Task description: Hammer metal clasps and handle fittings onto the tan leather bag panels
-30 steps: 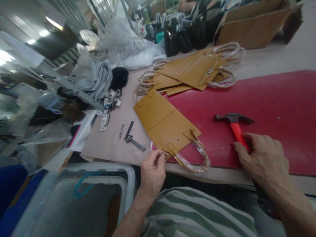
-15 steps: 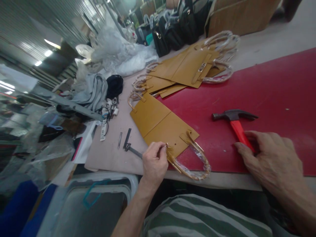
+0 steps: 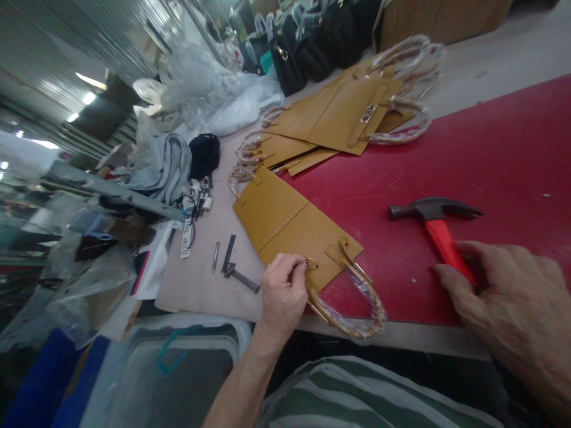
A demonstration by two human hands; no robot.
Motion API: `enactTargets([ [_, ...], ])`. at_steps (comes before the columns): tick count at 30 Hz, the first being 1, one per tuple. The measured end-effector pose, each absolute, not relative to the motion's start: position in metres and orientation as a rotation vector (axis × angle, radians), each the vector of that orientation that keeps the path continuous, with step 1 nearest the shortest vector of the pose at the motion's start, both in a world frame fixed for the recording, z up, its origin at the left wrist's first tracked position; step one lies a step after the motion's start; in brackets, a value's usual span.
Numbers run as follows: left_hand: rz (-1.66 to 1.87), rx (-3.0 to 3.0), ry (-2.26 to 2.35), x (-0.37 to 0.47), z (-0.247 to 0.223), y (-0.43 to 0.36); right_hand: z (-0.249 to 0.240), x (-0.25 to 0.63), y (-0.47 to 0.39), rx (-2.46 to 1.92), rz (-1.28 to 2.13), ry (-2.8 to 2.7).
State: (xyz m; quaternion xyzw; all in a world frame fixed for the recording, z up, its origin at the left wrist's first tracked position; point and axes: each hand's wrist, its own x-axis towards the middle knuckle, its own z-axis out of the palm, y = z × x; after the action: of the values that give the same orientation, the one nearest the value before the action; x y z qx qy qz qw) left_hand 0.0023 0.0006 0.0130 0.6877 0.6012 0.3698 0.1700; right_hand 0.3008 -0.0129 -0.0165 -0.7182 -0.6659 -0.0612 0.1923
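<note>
A mustard leather panel (image 3: 288, 217) lies at the table's near edge, with a plastic-wrapped handle (image 3: 377, 315) looping off its near end. My left hand (image 3: 285, 285) pinches a small metal piece (image 3: 309, 261) at the panel's near corner, by the handle's end. On the red sheet, a claw hammer (image 3: 446, 244) has its dark head to the left and away from me; my right hand (image 3: 504, 297) has its thumb and fingers around the red grip. Left of the panel lie a dark metal tool (image 3: 241, 277) and a thin metal rod (image 3: 216, 257).
More mustard panels (image 3: 330, 119) with wrapped handles are piled beyond. Black bags (image 3: 307, 53) and a cardboard box (image 3: 441, 24) stand at the back. Plastic wrap (image 3: 214, 95) and a dark cloth (image 3: 204, 156) lie at the left. A plastic bin (image 3: 243, 327) sits below the table edge.
The view has shifted slightly. A tab at the panel's corner that was bunched by my left fingers now shows flatter beside them. My right hand and the hammer appear a little further right.
</note>
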Motion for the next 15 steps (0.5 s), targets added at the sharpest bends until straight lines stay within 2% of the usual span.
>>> enactTargets([
  [15,0.846,2.141,1.670,-0.0064,0.0179,0.0041,-0.0148,0.2982,-0.0142,-2.070,-0.114,-1.837],
])
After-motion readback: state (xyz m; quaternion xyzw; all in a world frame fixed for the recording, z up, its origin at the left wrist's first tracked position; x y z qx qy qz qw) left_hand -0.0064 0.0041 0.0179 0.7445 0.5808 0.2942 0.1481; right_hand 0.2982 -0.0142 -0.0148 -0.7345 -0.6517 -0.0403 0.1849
